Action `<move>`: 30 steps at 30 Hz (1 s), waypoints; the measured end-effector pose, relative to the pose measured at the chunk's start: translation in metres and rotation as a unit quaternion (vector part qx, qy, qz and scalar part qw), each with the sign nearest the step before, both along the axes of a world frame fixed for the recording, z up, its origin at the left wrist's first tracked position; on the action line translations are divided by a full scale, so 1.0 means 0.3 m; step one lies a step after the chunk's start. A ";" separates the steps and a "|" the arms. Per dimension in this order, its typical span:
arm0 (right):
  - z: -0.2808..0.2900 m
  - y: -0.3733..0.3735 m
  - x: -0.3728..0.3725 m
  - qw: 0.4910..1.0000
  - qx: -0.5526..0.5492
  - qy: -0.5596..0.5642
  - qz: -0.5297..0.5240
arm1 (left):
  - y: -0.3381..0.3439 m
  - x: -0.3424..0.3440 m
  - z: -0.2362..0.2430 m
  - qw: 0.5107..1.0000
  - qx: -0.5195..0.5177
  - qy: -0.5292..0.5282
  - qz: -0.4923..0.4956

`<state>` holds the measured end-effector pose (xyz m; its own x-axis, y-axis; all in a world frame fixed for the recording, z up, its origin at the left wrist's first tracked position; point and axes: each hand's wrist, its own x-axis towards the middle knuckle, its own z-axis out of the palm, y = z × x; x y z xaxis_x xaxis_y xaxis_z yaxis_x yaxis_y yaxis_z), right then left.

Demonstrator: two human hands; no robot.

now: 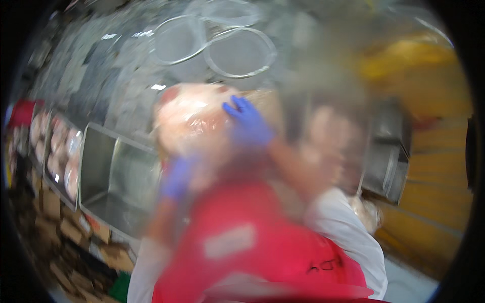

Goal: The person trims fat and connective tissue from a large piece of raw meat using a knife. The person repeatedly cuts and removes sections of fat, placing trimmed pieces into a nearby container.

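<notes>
In front of me lies a large, pale pink bundle that looks like meat in clear plastic (189,113), with darker red patches near its far edge. My right hand (247,121), in a blue glove, lies on the right side of this bundle, fingers stretched and apart. My left hand (178,177), also gloved in blue, is at the bundle's near left edge. Motion smears its fingers, so their grip does not show. A brownish sheet, perhaps cardboard (268,106), shows beside the bundle on the right.
A deep steel pan (113,166) stands at left, beside trays of pale poultry-like pieces (60,146). Three clear round tubs (240,53) sit at the far side. Blurred pale pieces (328,136) and steel pans (386,161) are at right. Cardboard boxes (70,230) lie lower left.
</notes>
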<state>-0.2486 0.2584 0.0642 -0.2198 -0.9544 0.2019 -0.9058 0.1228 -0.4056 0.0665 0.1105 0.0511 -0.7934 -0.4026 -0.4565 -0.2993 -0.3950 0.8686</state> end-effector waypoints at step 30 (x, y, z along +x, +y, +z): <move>-0.092 -0.272 -0.115 0.943 0.006 -0.135 -0.303 | -0.306 -0.038 -0.116 0.935 -0.262 -0.208 0.121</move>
